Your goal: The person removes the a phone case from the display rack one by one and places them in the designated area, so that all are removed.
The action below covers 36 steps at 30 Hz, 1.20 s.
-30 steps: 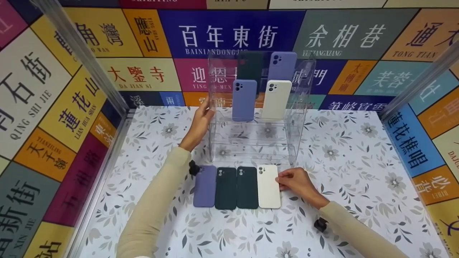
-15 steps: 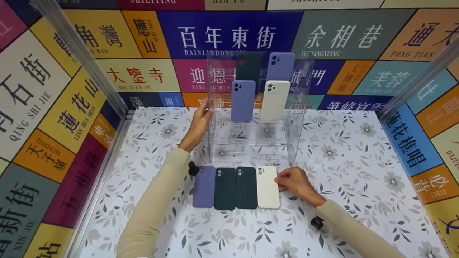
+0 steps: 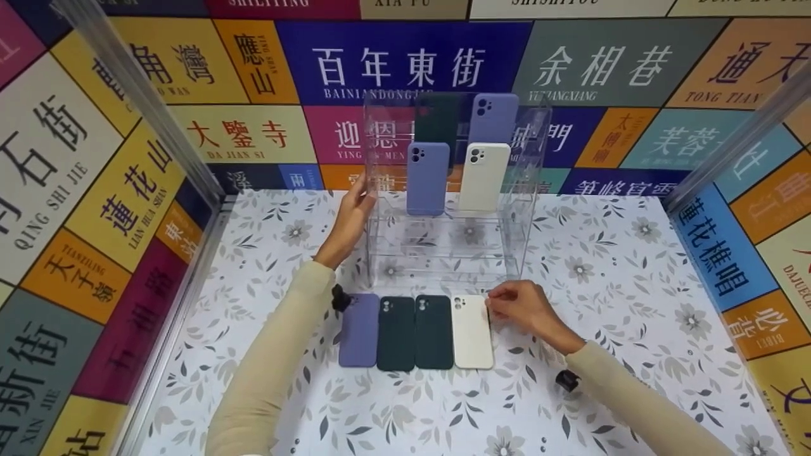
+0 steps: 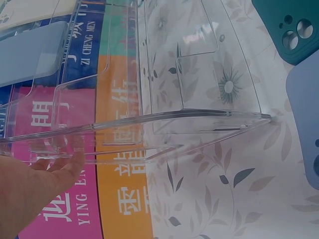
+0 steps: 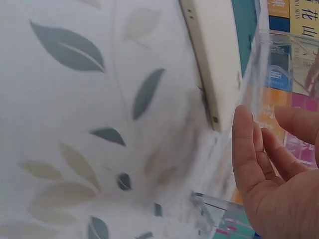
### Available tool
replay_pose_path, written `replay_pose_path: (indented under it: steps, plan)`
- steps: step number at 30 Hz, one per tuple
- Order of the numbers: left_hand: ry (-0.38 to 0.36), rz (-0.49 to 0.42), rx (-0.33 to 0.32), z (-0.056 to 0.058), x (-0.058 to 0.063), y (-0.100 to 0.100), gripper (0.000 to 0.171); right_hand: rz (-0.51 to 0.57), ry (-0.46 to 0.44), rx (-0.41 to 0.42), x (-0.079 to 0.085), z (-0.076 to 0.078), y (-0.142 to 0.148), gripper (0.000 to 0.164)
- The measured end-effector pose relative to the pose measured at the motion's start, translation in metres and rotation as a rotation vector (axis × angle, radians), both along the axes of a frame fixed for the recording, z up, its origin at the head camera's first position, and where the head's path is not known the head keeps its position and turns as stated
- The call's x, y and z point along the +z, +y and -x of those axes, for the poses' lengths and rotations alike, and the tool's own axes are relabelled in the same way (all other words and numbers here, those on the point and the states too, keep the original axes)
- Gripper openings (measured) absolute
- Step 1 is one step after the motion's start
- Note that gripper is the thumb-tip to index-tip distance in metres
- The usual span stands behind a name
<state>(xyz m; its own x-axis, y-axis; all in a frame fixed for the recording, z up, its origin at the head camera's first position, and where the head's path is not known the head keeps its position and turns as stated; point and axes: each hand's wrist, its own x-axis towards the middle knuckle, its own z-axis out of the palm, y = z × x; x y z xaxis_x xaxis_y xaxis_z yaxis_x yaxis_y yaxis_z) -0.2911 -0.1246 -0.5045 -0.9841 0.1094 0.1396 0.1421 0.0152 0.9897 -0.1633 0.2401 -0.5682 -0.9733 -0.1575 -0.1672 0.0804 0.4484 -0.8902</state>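
Flat on the counter point(image 3: 355, 411), a white phone case point(image 3: 473, 339) could skid into its dark neighbor point(image 3: 434, 335) if the parted, empty right grip point(image 3: 526, 310) nudges its corner, as the left grip point(image 3: 347, 221), hold unclear, touches the clear stand point(image 3: 456, 237).

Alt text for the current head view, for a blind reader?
A person's right hand is beside the upper right corner of a white phone case, lying in a row with two dark green cases and a purple case on a floral surface. Their left hand touches a clear stand holding four more cases.
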Motion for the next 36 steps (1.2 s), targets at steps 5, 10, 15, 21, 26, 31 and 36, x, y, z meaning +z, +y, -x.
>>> replay_pose_path:
  steps: [5, 10, 15, 21, 26, 31, 36]
  plan:
    - [-0.001, -0.006, 0.001, 0.002, -0.001, -0.001, 0.062, 0.027, 0.049, 0.031, 0.019, 0.01, 0.005, 0.024]
    - [0.004, -0.008, -0.004, 0.001, -0.001, -0.001, 0.062, 0.009, 0.106, 0.034, 0.039, 0.019, 0.011, 0.026]
    - [0.012, -0.007, -0.014, 0.0, -0.001, -0.001, 0.064, -0.001, 0.177, 0.042, 0.057, 0.029, 0.018, 0.024]
    - [0.012, -0.024, -0.005, 0.0, 0.0, 0.0, 0.064, -0.06, 0.247, 0.038, 0.077, 0.041, 0.024, 0.024]
    - [0.012, -0.029, -0.001, 0.0, -0.001, 0.0, 0.063, -0.087, 0.273, 0.036, 0.094, 0.051, 0.026, 0.026]
    - [0.006, -0.026, -0.006, 0.0, -0.001, 0.0, 0.064, -0.127, 0.341, 0.016, 0.108, 0.062, 0.028, 0.027]
    - [0.0, -0.008, -0.006, 0.001, 0.0, -0.001, 0.064, -0.143, 0.365, -0.013, 0.122, 0.072, 0.03, 0.029]
